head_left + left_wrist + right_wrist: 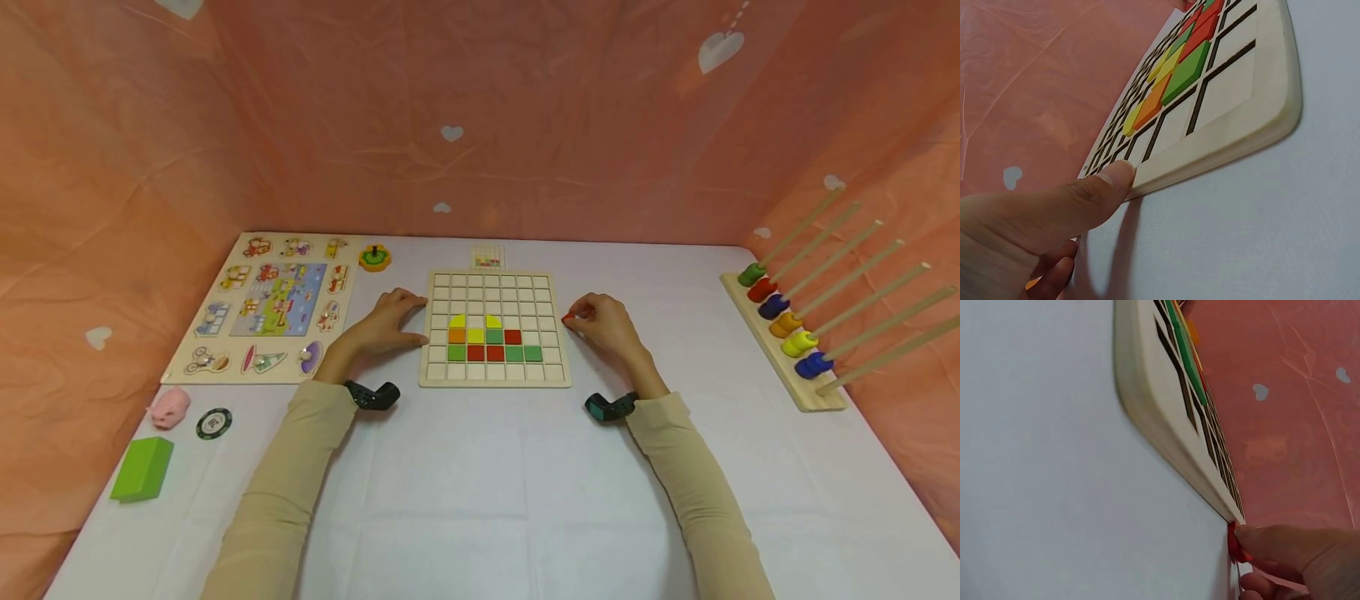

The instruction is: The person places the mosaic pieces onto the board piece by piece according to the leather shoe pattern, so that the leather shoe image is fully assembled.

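A square wooden grid board (495, 375) lies flat on the white cloth, with green, red, orange and yellow tiles (476, 336) set in its lower cells. My left hand (385, 323) is at the board's left side; in the left wrist view its thumb (1094, 197) touches the rim, fingers loosely bent. At the right edge, my right hand (604, 323) pinches a small red tile (1235, 542) between thumb and fingers. The red tile is close against the board's rim, partly hidden by the fingertips. Just behind the board lies a small pattern card (488, 257).
Left stands a picture peg puzzle (180, 367), with a tree-shaped piece (374, 258) beside it. Nearer are a pink pig toy (170, 408), a round chip (214, 423) and a green block (142, 469). On the right is a bead rack (828, 400) with upright rods. Pink fabric walls surround the table.
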### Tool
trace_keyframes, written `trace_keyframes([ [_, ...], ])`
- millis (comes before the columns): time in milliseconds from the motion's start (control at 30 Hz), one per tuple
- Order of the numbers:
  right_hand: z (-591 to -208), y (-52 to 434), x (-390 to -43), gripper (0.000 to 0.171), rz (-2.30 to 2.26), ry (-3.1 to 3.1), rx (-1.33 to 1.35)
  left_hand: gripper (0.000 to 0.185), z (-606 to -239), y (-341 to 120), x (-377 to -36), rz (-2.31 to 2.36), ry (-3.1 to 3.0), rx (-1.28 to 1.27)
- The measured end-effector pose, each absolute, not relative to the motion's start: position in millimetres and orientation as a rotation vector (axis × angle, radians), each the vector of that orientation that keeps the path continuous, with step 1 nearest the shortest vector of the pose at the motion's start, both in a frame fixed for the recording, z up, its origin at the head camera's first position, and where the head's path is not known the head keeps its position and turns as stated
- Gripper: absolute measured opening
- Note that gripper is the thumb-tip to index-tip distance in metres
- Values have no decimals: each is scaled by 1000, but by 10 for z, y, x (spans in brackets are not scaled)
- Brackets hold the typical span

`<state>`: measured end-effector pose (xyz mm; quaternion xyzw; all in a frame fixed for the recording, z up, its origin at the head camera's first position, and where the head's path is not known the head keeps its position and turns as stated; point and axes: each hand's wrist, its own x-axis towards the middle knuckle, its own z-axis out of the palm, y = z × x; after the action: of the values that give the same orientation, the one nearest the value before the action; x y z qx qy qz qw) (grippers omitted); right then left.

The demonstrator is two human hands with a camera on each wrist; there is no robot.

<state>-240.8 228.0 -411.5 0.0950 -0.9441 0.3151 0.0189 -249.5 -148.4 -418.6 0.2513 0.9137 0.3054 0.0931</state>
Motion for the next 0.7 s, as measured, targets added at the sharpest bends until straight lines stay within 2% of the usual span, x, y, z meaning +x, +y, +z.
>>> trace_keyframes([
  [333,-4085,2223,-2415,19,1176,-2809,330,70,-4170,-1481,-2481,912,2698,724],
  [700,-4031,1952,-2315,15,1399,-2810,488,70,-4163,-1477,-2477,910,2702,733],
])
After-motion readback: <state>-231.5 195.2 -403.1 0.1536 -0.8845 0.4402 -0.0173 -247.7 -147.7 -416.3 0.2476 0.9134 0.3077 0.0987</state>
